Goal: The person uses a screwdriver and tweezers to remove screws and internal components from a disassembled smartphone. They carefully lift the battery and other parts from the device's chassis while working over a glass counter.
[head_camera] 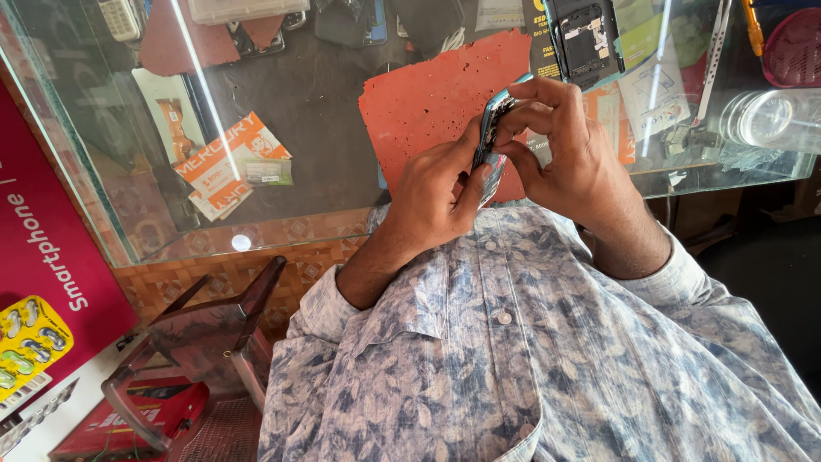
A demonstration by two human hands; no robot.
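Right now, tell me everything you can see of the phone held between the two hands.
The phone is slim, with a light blue edge, held on edge so only its side and part of its inner face show. That face looks opened, with dark internal parts exposed. The left hand grips its lower end and the right hand pinches its upper end, above the orange mat on the glass counter.

A glass tabletop point(103, 197) is carrying an orange mat point(428, 103), with an opened black phone point(584, 38) lying beyond it, a clear round container point(770, 118) sitting at the right, and a white tray point(239, 8) resting at the far edge.
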